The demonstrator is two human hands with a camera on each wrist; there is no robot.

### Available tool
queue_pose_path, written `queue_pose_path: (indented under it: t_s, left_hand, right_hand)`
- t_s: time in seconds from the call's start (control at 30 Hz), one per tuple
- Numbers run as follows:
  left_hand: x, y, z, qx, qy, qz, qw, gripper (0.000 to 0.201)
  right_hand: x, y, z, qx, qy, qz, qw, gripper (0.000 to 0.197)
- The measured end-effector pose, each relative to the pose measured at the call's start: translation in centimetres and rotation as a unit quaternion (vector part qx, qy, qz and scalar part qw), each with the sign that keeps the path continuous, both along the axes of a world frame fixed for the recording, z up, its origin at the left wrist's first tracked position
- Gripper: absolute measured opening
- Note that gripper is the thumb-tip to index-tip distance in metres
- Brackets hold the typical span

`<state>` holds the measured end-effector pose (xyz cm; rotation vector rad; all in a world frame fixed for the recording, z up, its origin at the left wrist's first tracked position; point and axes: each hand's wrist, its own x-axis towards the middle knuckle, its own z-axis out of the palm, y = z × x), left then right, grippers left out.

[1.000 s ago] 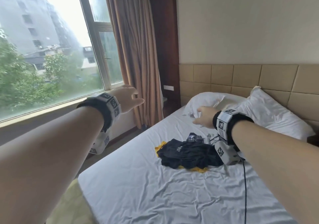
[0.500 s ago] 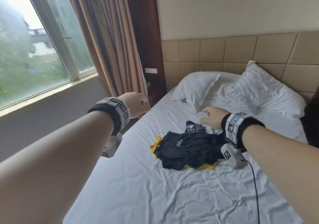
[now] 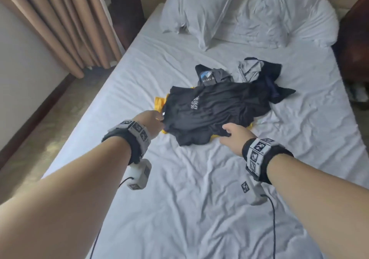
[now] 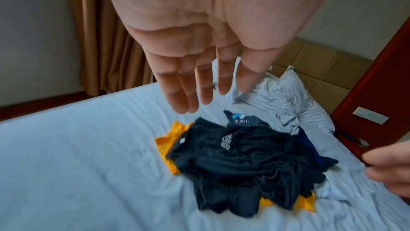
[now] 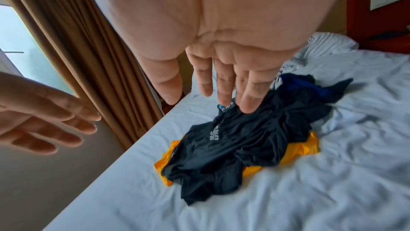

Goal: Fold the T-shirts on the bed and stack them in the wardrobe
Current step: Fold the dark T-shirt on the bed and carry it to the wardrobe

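A crumpled black T-shirt [image 3: 215, 109] with white print tops a pile in the middle of the white bed [image 3: 179, 208]. Under it lies a yellow shirt [image 3: 159, 104]; behind it lie a grey-and-black shirt [image 3: 211, 76], a light grey one [image 3: 250, 70] and a dark blue one [image 3: 272, 85]. My left hand [image 3: 148, 122] hovers at the pile's left edge, fingers straight [image 4: 184, 92], holding nothing. My right hand [image 3: 234, 134] hovers at the pile's near right edge, fingers spread [image 5: 224, 85] above the black T-shirt [image 5: 233, 147]. The wardrobe is out of view.
Two white pillows [image 3: 199, 7] lie at the head of the bed. A brown curtain [image 3: 65, 25] hangs at the left, with a floor strip [image 3: 40, 139] beside the bed. Dark wooden furniture [image 3: 357, 39] stands at the right. Cables hang from both wrist cameras.
My view has tipped down from the window and headboard to the bed. Both hands have dropped from mid-air to the near edges of the shirt pile.
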<state>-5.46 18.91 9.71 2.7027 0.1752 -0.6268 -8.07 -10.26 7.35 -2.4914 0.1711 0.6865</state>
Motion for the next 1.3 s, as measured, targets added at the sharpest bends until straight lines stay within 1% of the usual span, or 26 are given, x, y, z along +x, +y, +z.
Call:
queue_pose_path:
  t_s: [0.07, 0.1, 0.13, 0.2, 0.27, 0.33, 0.37, 0.4, 0.47, 0.53, 0.57, 0.6, 0.63, 0.7, 0.77, 0.8, 0.9, 0.97, 1.0, 1.03, 1.07, 1.1, 1.13, 1.17, 1.27, 1.3]
  left_hand:
    - [0.6, -0.4, -4.5, -0.07, 0.014, 0.031, 0.997, 0.03]
    - [0.6, -0.5, -6.5, -0.12, 0.03, 0.08, 0.989, 0.022]
    - [0.6, -0.6, -8.5, -0.182, 0.034, 0.131, 0.974, 0.013]
    - [0.6, -1.1, -11.8, -0.281, 0.041, 0.229, 0.931, 0.019]
    - [0.8, -1.8, -14.4, -0.328, 0.045, 0.316, 0.889, 0.014]
    - [1.1, -2.8, -16.7, -0.339, 0.041, 0.345, 0.875, 0.006]
    - [1.2, -3.2, -18.2, -0.34, 0.041, 0.344, 0.874, 0.001]
    - [1.3, -3.7, -19.2, -0.338, 0.041, 0.336, 0.878, 0.011]
    - [1.5, -4.8, -21.5, -0.333, 0.049, 0.315, 0.887, 0.04]
    - [1.7, -5.9, -23.2, -0.358, 0.083, 0.312, 0.876, 0.064]
    - [1.7, -6.4, -24.2, -0.378, 0.099, 0.32, 0.863, 0.075]
    - [1.8, -6.9, -25.1, -0.389, 0.113, 0.337, 0.85, 0.079]
    - [1.8, -7.1, -26.1, -0.394, 0.109, 0.359, 0.839, 0.076]
    - [1.7, -7.2, -27.7, -0.378, 0.076, 0.417, 0.823, 0.067]
    - [2.3, -7.2, -28.4, -0.357, 0.061, 0.457, 0.812, 0.069]
    - [2.8, -7.3, -28.4, -0.338, 0.07, 0.456, 0.82, 0.07]
    - [4.4, -7.6, -27.8, -0.275, 0.123, 0.38, 0.874, 0.063]
    - [4.8, -7.8, -27.0, -0.257, 0.138, 0.345, 0.892, 0.054]
    - [4.9, -7.8, -26.9, -0.261, 0.137, 0.338, 0.894, 0.048]
    - [4.8, -7.8, -26.7, -0.27, 0.142, 0.33, 0.893, 0.039]
    - [4.8, -7.8, -26.5, -0.285, 0.148, 0.334, 0.886, 0.029]
    - [4.7, -7.8, -26.4, -0.3, 0.156, 0.348, 0.874, 0.023]
    - [4.6, -7.8, -26.2, -0.314, 0.16, 0.366, 0.861, 0.021]
    - [4.5, -7.8, -26.1, -0.32, 0.163, 0.377, 0.854, 0.023]
    - [3.5, -7.1, -26.4, -0.327, 0.132, 0.385, 0.853, 0.032]
    - [3.0, -6.8, -26.2, -0.335, 0.126, 0.397, 0.845, 0.035]
  right_hand:
    - [0.1, 0.3, -3.4, 0.01, 0.005, -0.021, 1.0, 0.057]
    - [0.1, 0.4, -5.1, 0.012, 0.007, -0.03, 0.999, 0.055]
    - [0.0, 0.5, -6.8, 0.008, 0.009, -0.037, 0.999, 0.053]
    - [0.0, 0.5, -10.0, 0.007, 0.015, -0.048, 0.999, 0.052]
    - [0.3, 0.1, -13.0, 0.003, 0.027, -0.05, 0.998, 0.054]
    - [1.0, -0.2, -15.8, -0.016, 0.035, -0.036, 0.999, 0.058]
    - [1.4, -0.4, -17.3, -0.03, 0.044, -0.019, 0.998, 0.062]
    - [1.6, -0.6, -18.7, -0.042, 0.058, -0.002, 0.997, 0.065]
    - [1.2, -0.9, -21.4, -0.049, 0.101, 0.034, 0.993, 0.071]
    - [0.2, -0.9, -24.1, -0.055, 0.125, 0.09, 0.987, 0.081]
    - [-0.2, -1.2, -25.4, -0.063, 0.129, 0.113, 0.983, 0.09]
    - [-0.4, -1.5, -26.3, -0.068, 0.129, 0.131, 0.981, 0.099]
    - [-0.3, -1.7, -26.9, -0.071, 0.13, 0.141, 0.979, 0.103]
    - [0.2, -2.0, -27.2, -0.07, 0.151, 0.151, 0.975, 0.104]
    - [0.7, -2.5, -27.7, -0.065, 0.165, 0.157, 0.972, 0.102]
    - [0.7, -2.7, -28.0, -0.063, 0.162, 0.163, 0.971, 0.102]
    - [0.2, -2.5, -29.2, -0.075, 0.148, 0.16, 0.973, 0.103]
    - [-0.3, -2.3, -29.6, -0.091, 0.128, 0.162, 0.974, 0.101]
    - [-0.4, -2.3, -29.8, -0.098, 0.119, 0.161, 0.975, 0.1]
    - [-0.4, -2.3, -29.7, -0.099, 0.113, 0.16, 0.976, 0.099]
    - [-0.5, -2.3, -29.8, -0.097, 0.108, 0.161, 0.976, 0.099]
    - [-0.5, -2.3, -30.1, -0.096, 0.1, 0.162, 0.977, 0.098]
    - [-0.7, -2.3, -30.4, -0.1, 0.09, 0.164, 0.977, 0.098]
    - [-0.9, -2.3, -30.5, -0.103, 0.079, 0.168, 0.977, 0.097]
    - [-1.2, -2.4, -30.4, -0.105, 0.071, 0.158, 0.979, 0.096]
    - [-1.1, -2.3, -30.2, -0.105, 0.08, 0.155, 0.979, 0.095]
